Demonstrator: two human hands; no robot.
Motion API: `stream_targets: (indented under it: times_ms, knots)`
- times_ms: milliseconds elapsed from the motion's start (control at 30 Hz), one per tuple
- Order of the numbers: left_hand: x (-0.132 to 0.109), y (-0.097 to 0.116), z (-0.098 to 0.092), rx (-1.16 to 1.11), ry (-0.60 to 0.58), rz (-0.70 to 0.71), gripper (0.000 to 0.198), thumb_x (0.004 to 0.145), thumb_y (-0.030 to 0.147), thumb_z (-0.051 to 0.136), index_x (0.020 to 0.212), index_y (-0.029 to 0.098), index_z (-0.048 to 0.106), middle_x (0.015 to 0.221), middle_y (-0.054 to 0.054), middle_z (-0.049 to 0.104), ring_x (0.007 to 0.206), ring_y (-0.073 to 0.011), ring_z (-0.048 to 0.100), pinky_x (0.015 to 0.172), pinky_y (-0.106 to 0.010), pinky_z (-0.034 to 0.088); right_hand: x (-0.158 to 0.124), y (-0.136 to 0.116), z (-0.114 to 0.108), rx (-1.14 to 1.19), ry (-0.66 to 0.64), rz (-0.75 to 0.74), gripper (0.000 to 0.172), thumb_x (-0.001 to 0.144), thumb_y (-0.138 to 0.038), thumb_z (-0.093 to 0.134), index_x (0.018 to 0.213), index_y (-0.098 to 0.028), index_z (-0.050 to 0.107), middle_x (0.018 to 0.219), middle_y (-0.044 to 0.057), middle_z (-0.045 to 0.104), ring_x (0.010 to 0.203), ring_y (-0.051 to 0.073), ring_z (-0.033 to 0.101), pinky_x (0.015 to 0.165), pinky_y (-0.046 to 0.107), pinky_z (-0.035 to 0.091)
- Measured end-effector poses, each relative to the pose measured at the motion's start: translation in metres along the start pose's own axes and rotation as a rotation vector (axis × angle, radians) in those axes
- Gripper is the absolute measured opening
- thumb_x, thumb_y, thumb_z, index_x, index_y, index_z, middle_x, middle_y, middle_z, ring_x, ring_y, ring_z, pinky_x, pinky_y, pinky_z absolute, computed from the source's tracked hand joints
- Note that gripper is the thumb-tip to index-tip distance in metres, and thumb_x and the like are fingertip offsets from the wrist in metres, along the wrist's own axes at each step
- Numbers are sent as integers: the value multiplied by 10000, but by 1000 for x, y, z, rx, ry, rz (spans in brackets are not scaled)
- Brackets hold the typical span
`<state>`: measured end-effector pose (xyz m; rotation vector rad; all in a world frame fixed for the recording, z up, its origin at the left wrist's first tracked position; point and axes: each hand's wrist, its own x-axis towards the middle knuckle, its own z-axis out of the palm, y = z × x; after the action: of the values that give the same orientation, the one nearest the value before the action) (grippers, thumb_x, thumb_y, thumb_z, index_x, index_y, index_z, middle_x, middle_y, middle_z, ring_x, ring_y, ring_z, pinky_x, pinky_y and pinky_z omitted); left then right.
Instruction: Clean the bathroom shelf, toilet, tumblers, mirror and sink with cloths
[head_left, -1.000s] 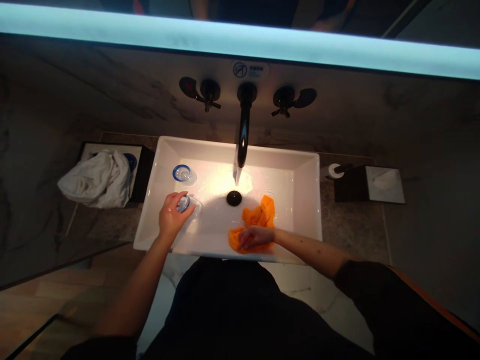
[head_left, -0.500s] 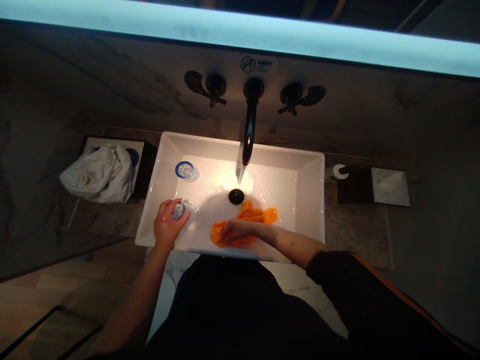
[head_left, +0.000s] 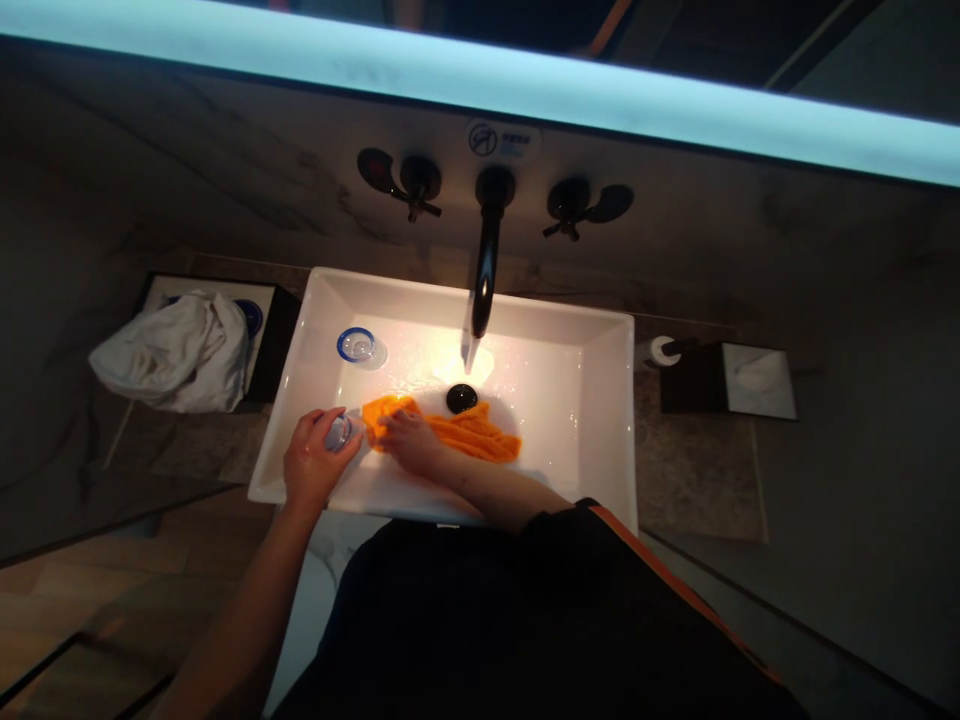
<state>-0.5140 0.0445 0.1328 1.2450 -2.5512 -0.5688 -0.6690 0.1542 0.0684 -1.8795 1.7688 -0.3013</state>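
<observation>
My left hand (head_left: 311, 458) curls its thumb and fingers around a clear glass (head_left: 340, 434) at the left front of the white sink (head_left: 606, 420). In my right hand (head_left: 409, 440) is a bunched orange cloth (head_left: 480, 437), whose loose end trails to the right across the sink floor. The cloth's left end lies close by the glass; whether they touch I cannot tell. Farther back on the left stands a clear container with a blue rim (head_left: 355, 345). The black drain plug (head_left: 461, 398) shows just behind the cloth.
A black faucet (head_left: 486, 270) reaches over the sink between two handles (head_left: 419, 180). To the left, a crumpled white cloth (head_left: 176, 350) lies on a box. On the right are a tissue box (head_left: 759, 381) and a white-topped dispenser (head_left: 664, 350).
My right hand has moved left with the orange cloth, bringing it near the glass. My left hand keeps its grip on the glass. The whole view has shifted slightly.
</observation>
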Motion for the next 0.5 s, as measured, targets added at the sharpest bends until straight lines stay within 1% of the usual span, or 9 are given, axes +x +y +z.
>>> stream_targets:
  times_ms: [100,133,200,267,333,433,500]
  knots:
    - [-1,0,1,46,-4,11,483,850,516,625,1213,215,731,1227,-132,671,1133,-337,673,985,-448,571,9,13,-11,-14,30,138,403,1068,-206,456,1418,-270,645,1595,133,447,1345,355,444,1056,500,466]
    - [-2,0,1,54,-1,5,472,844,513,632,1210,233,729,1225,-120,671,1138,-331,669,988,-436,567,7,16,-14,-12,28,169,410,1064,-223,467,1436,-277,629,1594,140,440,1333,362,455,1041,501,477]
    - [-3,-1,1,53,13,-12,453,832,509,643,1201,259,726,1220,-101,668,1142,-321,666,995,-418,562,-6,22,-17,-8,18,197,417,1047,-252,500,1446,-273,622,1566,154,455,1311,367,472,1027,502,493]
    - [-4,-2,1,47,22,-25,446,828,514,646,1191,269,726,1221,-95,664,1146,-321,664,997,-414,560,-30,27,-15,-1,9,192,413,1040,-273,515,1433,-259,640,1504,166,496,1282,353,488,1024,495,504]
    - [-4,-3,1,51,21,-23,447,831,516,639,1190,265,728,1228,-101,661,1158,-330,661,1003,-425,559,-62,34,-13,15,-11,187,406,1031,-286,535,1415,-269,664,1439,160,530,1252,336,503,1024,483,510]
    - [-4,-3,1,64,13,-21,452,837,504,629,1202,257,728,1238,-110,658,1172,-339,659,1000,-436,564,-111,49,-12,43,-34,221,380,988,-278,603,1345,-340,717,1376,126,556,1245,327,512,993,438,527]
    - [-3,-2,1,67,5,-25,459,835,494,628,1213,252,728,1242,-113,658,1172,-343,663,991,-440,571,-139,63,-16,55,-51,268,374,957,-261,636,1300,-361,747,1356,113,568,1256,323,518,956,395,540]
